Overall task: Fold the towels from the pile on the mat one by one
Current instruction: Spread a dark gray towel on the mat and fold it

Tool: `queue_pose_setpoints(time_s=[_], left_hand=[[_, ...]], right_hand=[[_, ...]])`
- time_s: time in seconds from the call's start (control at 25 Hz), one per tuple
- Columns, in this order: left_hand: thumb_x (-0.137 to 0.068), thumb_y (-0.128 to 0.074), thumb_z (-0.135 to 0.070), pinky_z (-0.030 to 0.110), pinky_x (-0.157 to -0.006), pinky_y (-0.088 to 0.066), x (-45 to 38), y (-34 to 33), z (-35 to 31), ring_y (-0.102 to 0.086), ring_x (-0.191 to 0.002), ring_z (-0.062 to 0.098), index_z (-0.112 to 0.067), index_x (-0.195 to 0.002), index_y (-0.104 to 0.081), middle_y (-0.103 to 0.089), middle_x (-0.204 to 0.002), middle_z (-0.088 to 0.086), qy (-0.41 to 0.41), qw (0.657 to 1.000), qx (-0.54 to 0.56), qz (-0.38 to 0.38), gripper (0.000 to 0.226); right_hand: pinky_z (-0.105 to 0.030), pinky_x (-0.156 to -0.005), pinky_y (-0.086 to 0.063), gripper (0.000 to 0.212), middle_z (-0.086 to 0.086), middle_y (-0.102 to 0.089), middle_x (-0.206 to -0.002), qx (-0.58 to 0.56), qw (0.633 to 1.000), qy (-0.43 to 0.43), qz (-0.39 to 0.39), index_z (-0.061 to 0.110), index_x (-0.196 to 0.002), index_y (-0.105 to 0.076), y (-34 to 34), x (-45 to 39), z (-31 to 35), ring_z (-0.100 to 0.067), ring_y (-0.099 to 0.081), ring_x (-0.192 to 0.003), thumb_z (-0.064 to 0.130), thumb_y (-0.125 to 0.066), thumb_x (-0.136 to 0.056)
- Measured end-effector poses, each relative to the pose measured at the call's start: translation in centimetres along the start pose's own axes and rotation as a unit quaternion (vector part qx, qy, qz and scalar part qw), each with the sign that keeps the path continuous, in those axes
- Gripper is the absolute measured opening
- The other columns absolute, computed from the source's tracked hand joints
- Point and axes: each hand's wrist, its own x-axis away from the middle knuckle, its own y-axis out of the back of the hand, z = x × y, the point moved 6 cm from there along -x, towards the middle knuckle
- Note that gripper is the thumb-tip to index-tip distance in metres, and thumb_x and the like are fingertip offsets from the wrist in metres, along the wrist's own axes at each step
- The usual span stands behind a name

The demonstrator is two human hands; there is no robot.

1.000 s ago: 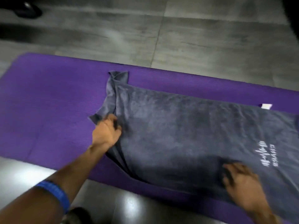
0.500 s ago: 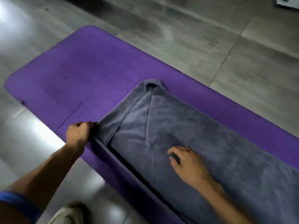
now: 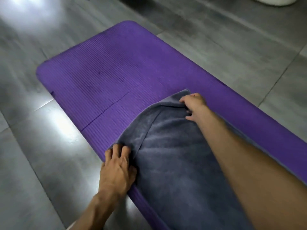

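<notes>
A grey towel (image 3: 174, 155) lies lengthwise on the purple mat (image 3: 108, 77), with a narrow strip of its left end folded over. My left hand (image 3: 118, 165) sits at the towel's near left corner by the mat's front edge, fingers curled onto the cloth. Reaching across the towel, my right hand (image 3: 193, 103) grips the far left corner, fingers curled round the edge. The towel's right end runs out of view, and no pile of towels shows.
The mat lies on a glossy grey tiled floor (image 3: 49, 146); its left half is bare. A white rounded object (image 3: 274, 0) sits at the top right edge. My right forearm crosses over the towel.
My right hand has moved from the towel's middle to its far left corner and taken hold of it. My left hand stays at the near corner. The view has swung left.
</notes>
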Motion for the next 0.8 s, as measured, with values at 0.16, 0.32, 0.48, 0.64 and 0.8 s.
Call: queue_pose_setpoints(time_s=[0.16, 0.32, 0.48, 0.64, 0.8], left_hand=[[-0.059, -0.077, -0.016, 0.038, -0.052, -0.052, 0.1, -0.6, 1.6, -0.048, -0.092, 0.033, -0.011, -0.101, -0.056, -0.050, -0.110, 0.010, -0.008, 0.999, 0.030, 0.027, 0.047], [-0.063, -0.061, -0.029, 0.035, -0.052, -0.056, 0.8, 0.0, 1.2, -0.046, -0.090, 0.028, -0.013, -0.095, -0.061, -0.052, -0.103, 0.006, -0.097, 0.994, -0.031, 0.025, 0.036], [-0.073, -0.043, -0.037, 0.038, -0.059, -0.056, 1.1, 0.7, 1.4, -0.048, -0.094, 0.029, -0.014, -0.100, -0.060, -0.052, -0.103, 0.006, -0.091, 0.995, -0.028, 0.027, 0.039], [-0.079, -0.044, -0.036, 0.039, -0.092, -0.037, 0.1, 0.6, 3.5, -0.050, -0.098, 0.037, -0.009, -0.106, -0.058, -0.054, -0.110, 0.013, -0.078, 0.996, -0.045, 0.020, 0.041], [-0.076, -0.044, -0.038, 0.053, -0.101, -0.038, -1.4, 0.1, 5.0, -0.049, -0.112, 0.042, -0.013, -0.118, -0.052, -0.050, -0.125, 0.016, -0.057, 0.995, -0.061, 0.052, 0.049]], right_hand=[[-0.037, -0.092, -0.048, 0.033, -0.007, -0.063, -0.120, -0.071, 0.997, 0.032, -0.010, 0.009, -0.122, -0.062, 0.2, -2.0, 0.6, -0.024, -0.058, -0.107, 0.014, -0.062, -0.089], [-0.028, -0.078, -0.045, 0.025, -0.010, -0.068, -0.116, 0.285, 0.947, 0.137, -0.057, 0.011, -0.106, -0.071, 0.8, -3.0, 2.0, -0.031, -0.063, -0.106, 0.017, -0.051, -0.094], [-0.033, -0.072, -0.054, 0.031, -0.011, -0.066, -0.118, 0.180, 0.978, 0.107, -0.006, 0.007, -0.116, -0.066, -0.1, -4.6, 1.8, -0.023, -0.063, -0.084, 0.012, -0.045, -0.094], [-0.007, -0.099, -0.033, 0.043, -0.003, -0.053, -0.138, 0.034, 0.978, 0.202, 0.028, 0.008, -0.116, -0.068, 0.9, -5.5, 2.7, -0.012, -0.049, -0.123, -0.011, -0.038, -0.090], [-0.015, -0.110, -0.022, 0.048, -0.007, -0.037, -0.154, 0.142, 0.954, 0.261, 0.049, 0.008, -0.134, -0.055, 1.1, -5.0, 2.0, -0.018, -0.033, -0.142, -0.009, -0.041, -0.092]])
